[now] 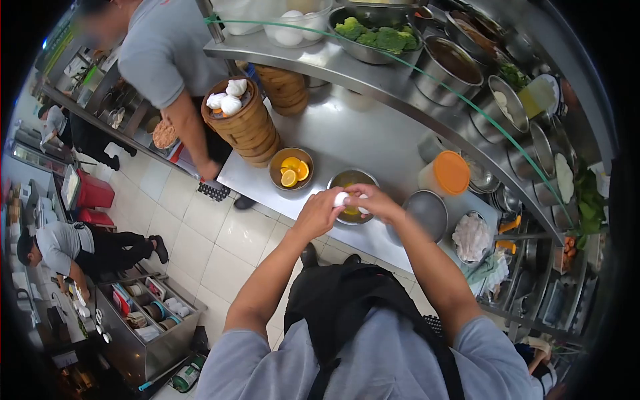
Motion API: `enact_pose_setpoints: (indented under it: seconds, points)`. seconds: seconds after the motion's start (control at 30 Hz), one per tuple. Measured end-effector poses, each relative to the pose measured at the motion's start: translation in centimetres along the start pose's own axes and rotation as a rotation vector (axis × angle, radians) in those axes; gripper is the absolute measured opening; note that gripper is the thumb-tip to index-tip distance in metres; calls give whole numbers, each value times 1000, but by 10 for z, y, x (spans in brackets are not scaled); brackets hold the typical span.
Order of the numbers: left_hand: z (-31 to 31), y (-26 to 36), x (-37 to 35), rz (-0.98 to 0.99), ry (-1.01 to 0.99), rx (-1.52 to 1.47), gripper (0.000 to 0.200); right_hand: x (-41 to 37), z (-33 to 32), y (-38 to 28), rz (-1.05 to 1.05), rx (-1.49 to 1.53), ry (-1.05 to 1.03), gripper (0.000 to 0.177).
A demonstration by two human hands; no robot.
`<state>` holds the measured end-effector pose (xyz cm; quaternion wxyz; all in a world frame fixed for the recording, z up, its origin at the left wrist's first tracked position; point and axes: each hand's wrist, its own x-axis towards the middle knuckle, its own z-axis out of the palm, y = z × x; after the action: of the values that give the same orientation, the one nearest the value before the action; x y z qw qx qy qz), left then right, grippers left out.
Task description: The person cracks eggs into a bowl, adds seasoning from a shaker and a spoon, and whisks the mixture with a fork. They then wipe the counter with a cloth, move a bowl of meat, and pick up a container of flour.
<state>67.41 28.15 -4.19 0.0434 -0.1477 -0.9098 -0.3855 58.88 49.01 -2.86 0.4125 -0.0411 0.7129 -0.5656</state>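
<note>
Right, both hands are over the bowl (371, 176), near the front edge of the worktop (320, 133), with something yellow inside. Left hand (321, 211) has its fingers closed around a white egg (341, 199), just above the bowl. Right hand (377, 202) pinches a white bit (363, 204) — shell or second egg, can't tell. Looks like an egg being opened, my read. For a clean job: keep both pieces low and inside the rim so drips land in the bowl, work the thumbs gently at the crack, don't squeeze the sides — crushed shell drops straight in. Tip slowly, check for fragments. Keep shell clear of the cut citrus (289, 178) near the left hand; the pan (425, 217) sits close on the right, so mind that wrist.
</note>
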Motion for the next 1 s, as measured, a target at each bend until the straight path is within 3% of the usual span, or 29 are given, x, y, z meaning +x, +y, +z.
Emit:
enact_pose_setpoints:
  seconds: [0.03, 0.23, 0.33, 0.5, 0.67, 0.8, 1.0]
  points:
    - [0, -2, 12, 88, -43, -11, 47, 1, -2, 0, 3, -114, -30, 48]
    - [2, -10, 36, 201, -199, 166, 44, 2, -7, 4, -63, -260, 42, 54]
    - [4, -10, 41, 216, -252, 218, 41, 8, -2, 7, -102, -218, 149, 51]
    - [9, -11, 44, 199, -287, 225, 40, 8, -3, 11, -47, -95, 115, 49]
    - [11, -16, 49, 215, -356, 302, 25, 12, -6, 22, -20, -15, 77, 48]
    - [15, -19, 52, 217, -359, 331, 20, 20, -6, 30, -99, -132, 215, 45]
    - [-33, 40, 73, 116, -296, 731, 22, -15, -21, 0, -313, -447, 460, 47]
